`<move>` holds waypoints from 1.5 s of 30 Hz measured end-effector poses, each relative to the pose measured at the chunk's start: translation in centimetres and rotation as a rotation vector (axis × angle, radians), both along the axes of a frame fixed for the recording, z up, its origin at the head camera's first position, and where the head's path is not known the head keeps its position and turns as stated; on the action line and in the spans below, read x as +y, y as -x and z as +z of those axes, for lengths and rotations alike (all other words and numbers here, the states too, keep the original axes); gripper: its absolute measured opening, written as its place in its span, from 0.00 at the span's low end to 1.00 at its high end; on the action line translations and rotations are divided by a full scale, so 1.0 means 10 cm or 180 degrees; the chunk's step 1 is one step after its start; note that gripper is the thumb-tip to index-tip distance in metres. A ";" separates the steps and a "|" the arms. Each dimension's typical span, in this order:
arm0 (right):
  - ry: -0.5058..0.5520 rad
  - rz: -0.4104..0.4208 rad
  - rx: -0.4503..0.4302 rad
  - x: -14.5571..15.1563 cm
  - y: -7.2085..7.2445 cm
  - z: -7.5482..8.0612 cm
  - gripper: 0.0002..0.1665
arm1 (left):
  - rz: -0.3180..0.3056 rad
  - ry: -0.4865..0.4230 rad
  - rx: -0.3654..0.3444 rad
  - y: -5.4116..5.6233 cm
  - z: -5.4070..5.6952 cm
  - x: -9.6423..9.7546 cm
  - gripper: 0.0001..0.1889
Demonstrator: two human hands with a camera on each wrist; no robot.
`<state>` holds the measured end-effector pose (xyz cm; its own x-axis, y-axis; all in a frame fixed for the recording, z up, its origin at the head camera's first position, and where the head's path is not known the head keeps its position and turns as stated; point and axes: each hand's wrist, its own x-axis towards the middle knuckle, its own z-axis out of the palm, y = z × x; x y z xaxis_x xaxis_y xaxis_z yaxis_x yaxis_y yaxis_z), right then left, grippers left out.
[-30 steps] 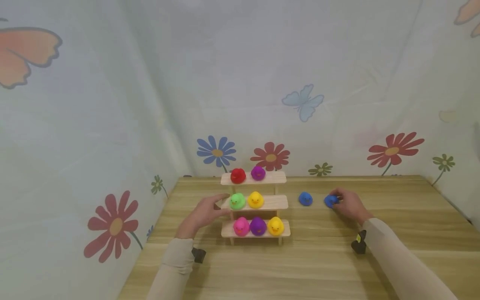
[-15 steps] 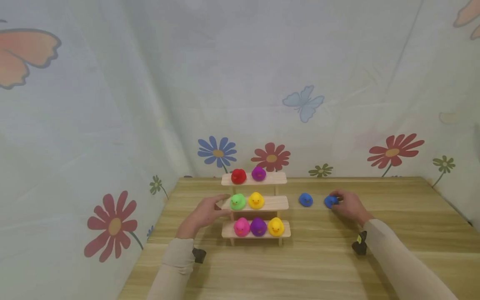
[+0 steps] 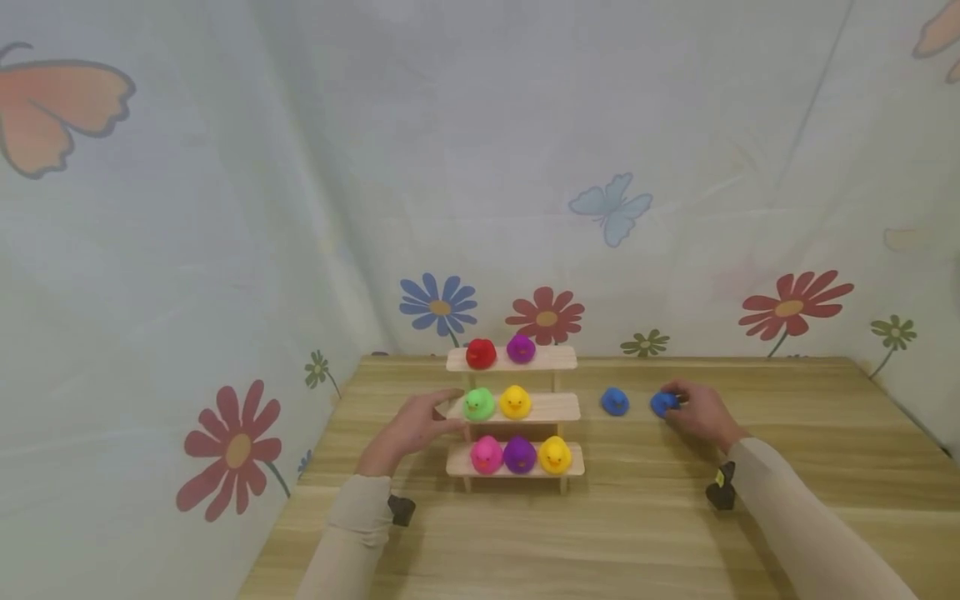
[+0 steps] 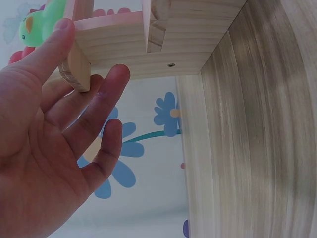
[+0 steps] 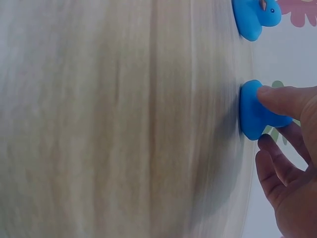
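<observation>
A three-tier wooden display stand (image 3: 557, 407) stands on the table. My left hand (image 3: 411, 427) grips the left end of its middle tier, thumb in front and fingertips behind the board (image 4: 74, 69). Beside that hand sit a green rubber duck (image 3: 478, 405) and a yellow duck (image 3: 515, 402) on the same tier. To the right of the stand, my right hand (image 3: 705, 412) holds a blue rubber duck (image 5: 252, 111) between thumb and fingers, low at the tabletop. A second blue duck (image 3: 615, 402) rests on the table just left of it.
On the top tier are a red duck (image 3: 481, 354) and a purple duck (image 3: 521, 349). The bottom tier bears a pink duck (image 3: 487, 456), a purple duck (image 3: 520, 456) and a yellow duck (image 3: 555, 456). A flowered curtain (image 3: 480, 208) hangs behind the wooden table (image 3: 600, 533).
Both hands and all the ducks keep their places. Only the head view has shifted slightly.
</observation>
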<state>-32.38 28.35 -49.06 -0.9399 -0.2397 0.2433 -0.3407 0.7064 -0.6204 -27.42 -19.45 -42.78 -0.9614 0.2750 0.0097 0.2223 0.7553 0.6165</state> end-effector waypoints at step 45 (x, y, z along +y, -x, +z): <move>-0.0531 0.0600 0.1044 -0.33 -0.58 0.42 0.17 | 0.0006 -0.0071 0.0045 -0.06 0.07 0.02 0.30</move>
